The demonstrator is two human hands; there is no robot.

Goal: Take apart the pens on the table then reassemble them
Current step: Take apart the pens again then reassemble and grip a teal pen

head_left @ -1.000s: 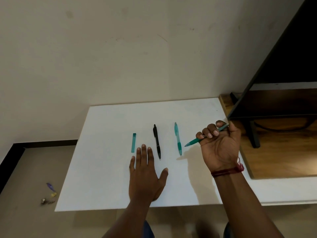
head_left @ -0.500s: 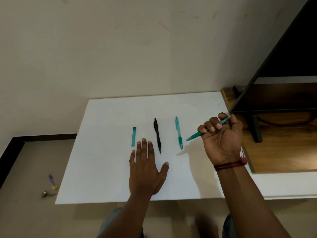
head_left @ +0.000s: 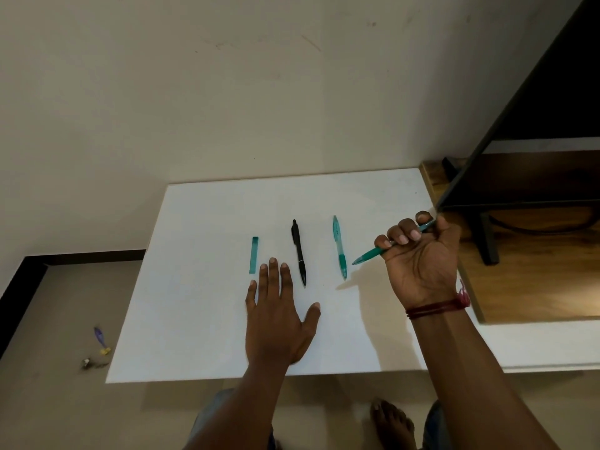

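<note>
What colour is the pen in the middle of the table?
Black, clearest in the head view.

On the white table (head_left: 194,319) lie a short teal tube (head_left: 254,254), a black pen (head_left: 299,254) and a pale teal pen (head_left: 339,248), side by side, apart. A left hand (head_left: 279,319) rests flat just before them.

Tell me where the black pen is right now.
Head view: the black pen lies on the white table, between the short teal piece on its left and a teal pen on its right, just beyond the left hand.
</note>
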